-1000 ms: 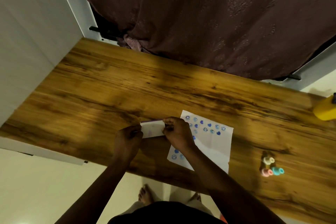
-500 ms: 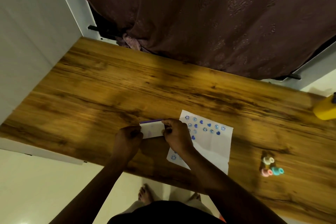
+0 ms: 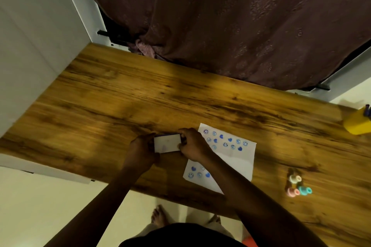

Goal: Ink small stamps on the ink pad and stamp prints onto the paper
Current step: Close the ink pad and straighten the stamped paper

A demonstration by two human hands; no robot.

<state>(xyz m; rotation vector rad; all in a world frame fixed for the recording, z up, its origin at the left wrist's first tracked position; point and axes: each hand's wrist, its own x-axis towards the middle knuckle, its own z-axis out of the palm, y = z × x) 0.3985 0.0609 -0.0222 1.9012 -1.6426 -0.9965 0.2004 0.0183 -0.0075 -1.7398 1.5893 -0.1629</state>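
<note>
A small white rectangular ink pad case (image 3: 167, 143) with a dark blue far edge is held between both hands just above the wooden table (image 3: 120, 106). My left hand (image 3: 141, 150) grips its left end and my right hand (image 3: 192, 144) grips its right end. Right of it lies a white paper (image 3: 239, 158) covered with several blue heart and smiley prints; my right forearm crosses its lower left part. Three small stamps (image 3: 297, 185), cream, pink and teal, lie in a cluster on the table at the right.
A yellow container (image 3: 356, 124) stands at the table's far right edge. A dark maroon curtain (image 3: 220, 26) hangs behind the table, and a white wall panel (image 3: 30, 46) rises at the left. Bare feet (image 3: 159, 216) show on the floor below the near table edge.
The ink pad case's lid has dropped; its purple far edge, visible as a gap earlier, now shows only as a thin dark strip. Both hands stay at its ends.
</note>
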